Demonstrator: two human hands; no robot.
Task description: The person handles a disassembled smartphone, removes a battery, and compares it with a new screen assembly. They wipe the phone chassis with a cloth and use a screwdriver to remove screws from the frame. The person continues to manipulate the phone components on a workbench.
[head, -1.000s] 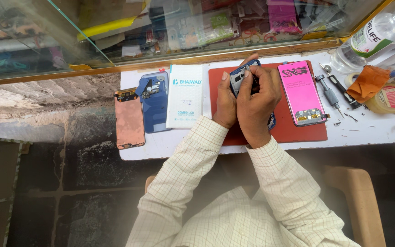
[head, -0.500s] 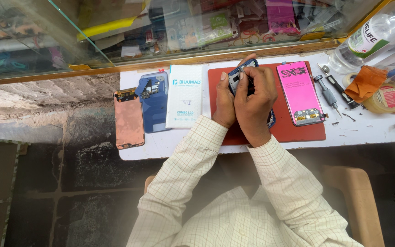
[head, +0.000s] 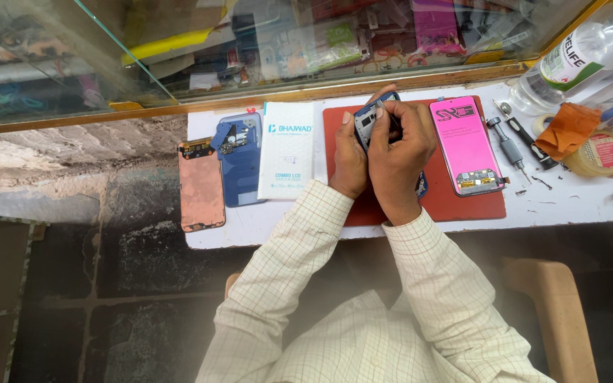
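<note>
The right hand [head: 407, 152] is closed around the upper part of a blue phone frame [head: 374, 120], fingertips pressing inside it. The left hand [head: 350, 162] clamps its left side. The frame stands tilted over the red mat [head: 473, 207], near the bench's far edge. Good work here needs a steady grip and light pressure, because the frame looks thin and hard. A glossy pink screen [head: 465, 145] lies flat just beside it, on the mat's right part.

White bench [head: 590, 206] bears red mat [head: 462, 206], white box [head: 286, 150], screwdrivers [head: 509, 147], tape roll [head: 599, 153].
</note>
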